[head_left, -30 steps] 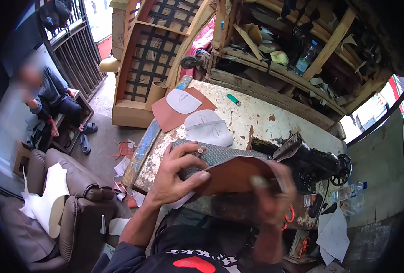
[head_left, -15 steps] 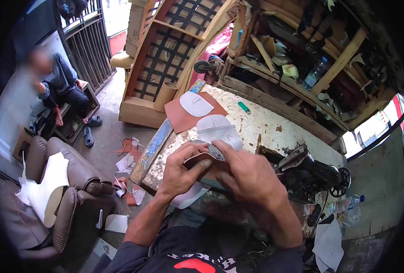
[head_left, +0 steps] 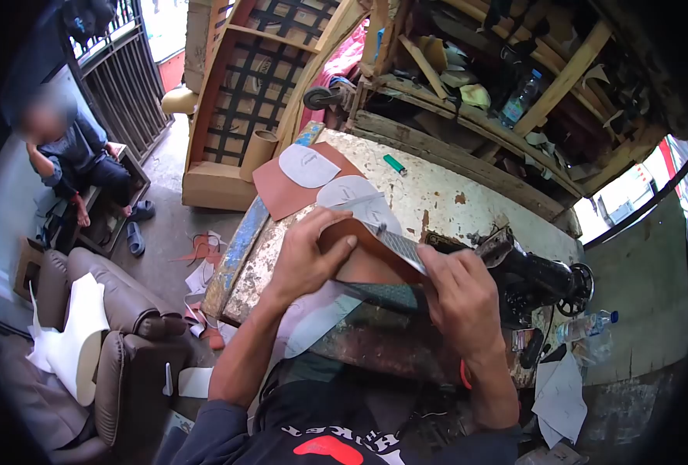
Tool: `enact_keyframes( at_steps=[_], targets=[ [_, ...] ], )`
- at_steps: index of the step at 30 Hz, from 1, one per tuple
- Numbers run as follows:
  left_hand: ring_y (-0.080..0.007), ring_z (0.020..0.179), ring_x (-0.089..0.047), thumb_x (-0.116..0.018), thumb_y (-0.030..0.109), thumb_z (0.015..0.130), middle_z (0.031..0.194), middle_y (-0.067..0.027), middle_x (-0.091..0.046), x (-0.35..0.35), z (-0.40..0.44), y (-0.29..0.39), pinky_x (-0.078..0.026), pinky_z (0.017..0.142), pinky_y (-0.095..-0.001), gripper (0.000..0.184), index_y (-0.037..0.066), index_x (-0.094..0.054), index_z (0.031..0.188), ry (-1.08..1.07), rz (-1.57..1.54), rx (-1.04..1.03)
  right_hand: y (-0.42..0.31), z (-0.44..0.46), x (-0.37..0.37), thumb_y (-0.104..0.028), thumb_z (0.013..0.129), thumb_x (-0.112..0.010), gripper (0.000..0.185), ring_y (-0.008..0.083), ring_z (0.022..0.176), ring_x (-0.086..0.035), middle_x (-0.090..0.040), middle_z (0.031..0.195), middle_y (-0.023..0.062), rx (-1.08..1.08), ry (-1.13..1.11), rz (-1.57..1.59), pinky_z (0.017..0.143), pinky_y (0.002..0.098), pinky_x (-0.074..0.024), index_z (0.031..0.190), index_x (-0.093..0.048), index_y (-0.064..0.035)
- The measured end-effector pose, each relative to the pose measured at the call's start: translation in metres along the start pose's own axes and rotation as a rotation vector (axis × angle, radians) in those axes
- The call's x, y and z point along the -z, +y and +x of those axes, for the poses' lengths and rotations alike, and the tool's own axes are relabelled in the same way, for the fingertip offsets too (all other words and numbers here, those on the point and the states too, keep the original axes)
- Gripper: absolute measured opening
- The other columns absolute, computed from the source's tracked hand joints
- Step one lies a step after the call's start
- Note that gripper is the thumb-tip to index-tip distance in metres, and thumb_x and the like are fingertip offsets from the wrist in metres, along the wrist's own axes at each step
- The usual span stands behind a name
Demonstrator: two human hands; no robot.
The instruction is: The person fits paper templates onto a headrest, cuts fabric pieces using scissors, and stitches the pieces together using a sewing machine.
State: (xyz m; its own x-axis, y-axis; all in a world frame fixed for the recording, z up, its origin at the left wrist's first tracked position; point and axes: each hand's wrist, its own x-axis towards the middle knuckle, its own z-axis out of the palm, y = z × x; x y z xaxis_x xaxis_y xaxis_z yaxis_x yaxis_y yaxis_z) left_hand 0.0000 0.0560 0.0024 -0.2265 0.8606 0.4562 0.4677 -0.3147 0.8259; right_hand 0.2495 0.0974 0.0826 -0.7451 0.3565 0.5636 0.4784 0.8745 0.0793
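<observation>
Both hands hold a bent sheet, brown on one face and grey-patterned on the other, above the worn table. My left hand pinches its left end, thumb on the brown face. At the sheet's right end, my right hand grips the edge, fingers over the patterned side. Behind the sheet lie a marked white template and a second one on a reddish-brown piece. A pale sheet hangs at the near table edge below my left hand.
A black sewing machine stands right of my right hand. A green lighter lies on the table. Bottles and papers are at the right. A person sits far left, behind a brown armchair.
My right hand has moved right, away from my left hand, to the sheet's far end. The sheet, folded between the hands half a second ago, is now more spread out.
</observation>
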Motion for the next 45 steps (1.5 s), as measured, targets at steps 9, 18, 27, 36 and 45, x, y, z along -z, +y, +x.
enact_keyframes(
  at_steps=[9,18,27,36,45],
  targets=[
    [-0.0119,0.098,-0.066,-0.077,0.028,0.097,0.112,-0.0064,-0.074,0.026,0.039,-0.018,-0.054,0.090,-0.0310,0.041,-0.003,-0.070,0.123,-0.318,-0.399,0.366,0.034,-0.018,0.015,-0.005,0.086,-0.083,0.045,0.0103,0.083,-0.068,-0.075,0.090,0.0088,-0.752,0.076,0.784,0.076,0.0275,-0.0555,0.128,-0.066,-0.0014],
    [-0.0096,0.101,-0.063,-0.077,0.025,0.098,0.107,-0.0020,-0.070,0.024,0.044,-0.029,-0.050,0.092,-0.0273,0.034,-0.002,-0.071,0.117,-0.310,-0.592,0.366,0.053,-0.047,-0.027,-0.010,0.081,-0.089,0.067,0.0174,0.093,-0.067,-0.069,0.100,0.0111,-0.683,0.190,0.523,0.087,0.0318,-0.0543,0.141,-0.059,-0.0034],
    [-0.0124,0.110,-0.062,-0.082,0.014,0.092,0.117,-0.0038,-0.068,0.020,0.035,-0.046,-0.051,0.100,-0.0307,0.034,-0.002,-0.071,0.119,-0.304,-0.433,0.256,0.051,-0.070,-0.053,-0.022,0.083,-0.090,0.086,0.0215,0.104,-0.068,-0.067,0.116,0.0158,-0.870,0.435,0.586,0.086,0.0358,-0.0575,0.152,-0.045,0.0005],
    [-0.0147,0.116,-0.064,-0.080,0.010,0.093,0.133,-0.0135,-0.067,0.013,0.024,-0.046,-0.051,0.104,-0.0328,0.037,-0.004,-0.067,0.124,-0.182,-0.480,0.272,0.025,-0.094,-0.066,-0.017,0.095,-0.081,0.036,0.0171,0.101,-0.068,-0.066,0.115,0.0119,-0.973,0.661,0.755,0.085,0.0322,-0.0570,0.118,-0.066,0.0063],
    [-0.0143,0.109,-0.067,-0.077,0.010,0.095,0.119,-0.0083,-0.073,0.014,0.016,-0.068,-0.051,0.102,-0.0329,0.033,-0.002,-0.066,0.124,-0.139,-0.544,0.187,0.038,-0.091,-0.059,-0.023,0.089,-0.086,0.031,0.0144,0.084,-0.066,-0.069,0.102,0.0093,-1.014,0.598,0.598,0.076,0.0295,-0.0537,0.101,-0.075,0.0037]
  ],
)
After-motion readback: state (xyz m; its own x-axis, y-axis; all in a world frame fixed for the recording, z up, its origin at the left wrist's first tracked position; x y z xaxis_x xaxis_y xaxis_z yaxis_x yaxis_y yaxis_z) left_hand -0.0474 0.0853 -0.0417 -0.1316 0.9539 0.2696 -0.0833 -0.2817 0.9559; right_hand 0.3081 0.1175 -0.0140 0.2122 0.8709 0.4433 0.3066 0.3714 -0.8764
